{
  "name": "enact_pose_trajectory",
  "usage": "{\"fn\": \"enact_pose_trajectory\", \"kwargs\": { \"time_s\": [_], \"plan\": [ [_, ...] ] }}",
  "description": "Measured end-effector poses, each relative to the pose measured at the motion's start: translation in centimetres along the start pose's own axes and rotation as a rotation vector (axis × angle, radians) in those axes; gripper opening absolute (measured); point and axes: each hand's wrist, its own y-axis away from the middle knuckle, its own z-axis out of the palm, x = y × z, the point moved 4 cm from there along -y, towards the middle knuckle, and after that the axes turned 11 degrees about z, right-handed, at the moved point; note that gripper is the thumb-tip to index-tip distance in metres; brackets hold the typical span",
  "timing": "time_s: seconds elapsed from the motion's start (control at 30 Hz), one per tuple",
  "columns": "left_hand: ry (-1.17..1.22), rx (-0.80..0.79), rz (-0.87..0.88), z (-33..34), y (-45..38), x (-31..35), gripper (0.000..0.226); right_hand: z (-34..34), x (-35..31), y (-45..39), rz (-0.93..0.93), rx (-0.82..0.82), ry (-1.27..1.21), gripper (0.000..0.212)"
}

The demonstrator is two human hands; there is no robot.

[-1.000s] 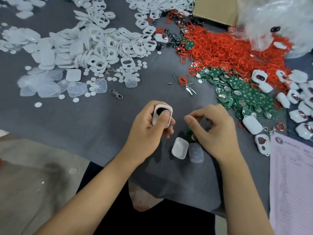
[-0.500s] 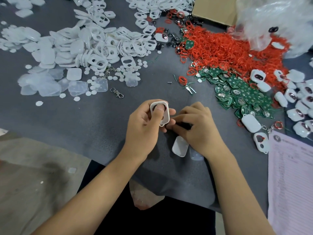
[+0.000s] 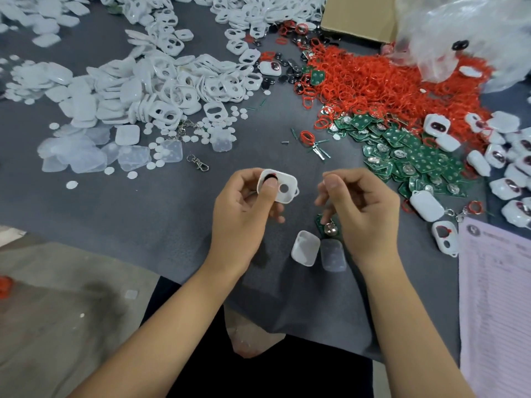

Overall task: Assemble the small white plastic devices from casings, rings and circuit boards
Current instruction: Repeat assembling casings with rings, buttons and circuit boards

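My left hand (image 3: 244,214) grips a white front casing (image 3: 283,186), the thumb pressing on its dark, red-rimmed opening; a second round hole shows beside the thumb. My right hand (image 3: 365,208) hovers just right of it with loosely curled fingers and nothing visible in them. Its lower fingertips reach a green circuit board with a coin cell (image 3: 329,227) on the grey mat. A white casing back (image 3: 305,248) and a translucent pad (image 3: 333,255) lie below that board, between my wrists.
Heaps on the mat: white casings (image 3: 172,81) far left, translucent covers (image 3: 86,156), red rings (image 3: 388,81), green boards (image 3: 408,156). Finished devices (image 3: 505,168) and a printed sheet (image 3: 494,311) lie right. A cardboard box (image 3: 359,15), a plastic bag (image 3: 465,33) and a key clasp (image 3: 198,163) are also there.
My right hand met the casing half a second ago and has since drawn back right, uncovering the circuit board. My left hand has turned the casing so that its face shows.
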Motion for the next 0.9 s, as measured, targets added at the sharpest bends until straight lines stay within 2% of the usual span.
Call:
{"fn": "enact_pose_trajectory", "kwargs": {
  "time_s": [0.17, 0.27, 0.47, 0.6, 0.73, 0.9],
  "plan": [
    [0.074, -0.058, -0.064, 0.3, 0.0, -0.4, 0.009, 0.8, 0.2, 0.1, 0.037, -0.058, -0.07, 0.024],
    [0.03, -0.112, -0.045, 0.6, -0.1, -0.3, 0.018, 1.2, 0.2, 0.3, 0.036, -0.073, -0.038, 0.018],
    [-0.022, -0.124, -0.052, 0.8, 0.0, -0.5, 0.017, 1.6, 0.3, 0.6, 0.031, -0.09, 0.018, 0.014],
    [-0.062, -0.2, 0.006, 0.9, 0.0, -0.3, 0.023, 1.6, 0.7, 0.6, 0.04, -0.022, 0.167, 0.016],
    [-0.083, -0.206, 0.003, 0.8, -0.1, -0.4, 0.023, 1.6, 1.0, 0.6, 0.116, 0.025, 0.157, 0.003],
    [-0.063, -0.181, -0.03, 0.7, 0.1, -0.6, 0.02, 1.7, 0.5, 0.6, 0.019, 0.048, 0.257, 0.002]
  ]
}}
